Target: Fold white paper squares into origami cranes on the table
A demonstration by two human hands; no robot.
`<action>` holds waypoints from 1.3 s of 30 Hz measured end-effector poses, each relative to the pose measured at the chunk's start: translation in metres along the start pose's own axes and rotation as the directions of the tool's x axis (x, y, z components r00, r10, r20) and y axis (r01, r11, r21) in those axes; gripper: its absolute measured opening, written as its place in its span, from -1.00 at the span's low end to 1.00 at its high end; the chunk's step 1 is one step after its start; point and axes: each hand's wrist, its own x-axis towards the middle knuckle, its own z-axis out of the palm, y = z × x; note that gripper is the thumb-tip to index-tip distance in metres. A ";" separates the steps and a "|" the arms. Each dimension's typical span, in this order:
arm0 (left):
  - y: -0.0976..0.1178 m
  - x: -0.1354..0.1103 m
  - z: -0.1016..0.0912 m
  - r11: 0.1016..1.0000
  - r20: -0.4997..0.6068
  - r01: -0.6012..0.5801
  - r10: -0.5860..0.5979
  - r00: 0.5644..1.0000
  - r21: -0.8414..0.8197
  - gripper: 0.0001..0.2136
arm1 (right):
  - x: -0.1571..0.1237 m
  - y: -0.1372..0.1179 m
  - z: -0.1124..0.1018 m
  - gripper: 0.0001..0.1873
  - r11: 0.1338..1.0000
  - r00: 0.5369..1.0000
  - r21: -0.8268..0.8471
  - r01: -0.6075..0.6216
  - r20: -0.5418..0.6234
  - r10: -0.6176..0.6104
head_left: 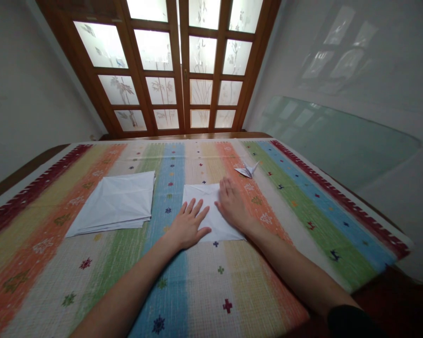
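Observation:
A white sheet of paper point(204, 197) lies flat on the striped tablecloth point(296, 197) in the middle of the table. My left hand point(188, 226) rests palm down on the sheet's near left part, fingers spread. My right hand point(232, 203) lies flat on the sheet's right side, fingers stretched forward and together. Neither hand holds anything. A small folded paper crane point(247, 170) sits just beyond the right hand.
A stack of white paper sheets point(116, 202) lies to the left of my hands. Wooden doors with frosted glass panes point(178, 65) stand behind the table. A white wall with a greenish panel point(338, 141) runs along the right.

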 end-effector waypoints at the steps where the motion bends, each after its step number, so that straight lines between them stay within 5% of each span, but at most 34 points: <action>1: 0.000 0.000 0.002 1.000 0.006 0.018 -0.018 1.000 -0.003 -0.35 | 0.000 0.000 0.002 -0.27 0.997 0.993 0.013 0.070 0.099 -0.071; 5: -0.005 0.007 0.005 0.996 -0.007 0.081 -0.081 0.997 -0.024 -0.23 | 0.001 0.000 0.007 -0.15 0.991 0.945 0.027 0.128 0.301 -0.131; 14: -0.046 0.044 0.006 0.979 -0.038 0.202 -0.203 0.978 -0.043 -0.19 | -0.033 0.003 -0.013 -0.21 0.978 0.920 0.043 0.203 0.333 -0.206; 21: -0.043 0.046 -0.005 0.968 -0.032 0.251 -0.250 0.968 0.016 -0.26 | -0.088 0.008 -0.042 -0.23 0.963 0.858 0.149 0.226 0.437 -0.269; 25: -0.032 0.037 -0.012 0.999 -0.016 -0.011 0.012 1.000 0.032 -0.44 | -0.101 0.007 -0.049 -0.09 0.961 0.834 0.175 0.215 0.479 -0.274; 28: -0.018 0.023 -0.013 0.975 0.100 -0.218 0.222 0.970 -0.055 -0.39 | -0.101 0.004 -0.048 -0.03 0.967 0.833 0.160 0.200 0.492 -0.254; 39: 0.001 -0.020 -0.023 0.949 0.256 -0.235 0.285 0.924 -0.208 -0.23 | -0.077 0.024 -0.030 -0.08 0.986 0.907 0.014 0.168 0.389 -0.160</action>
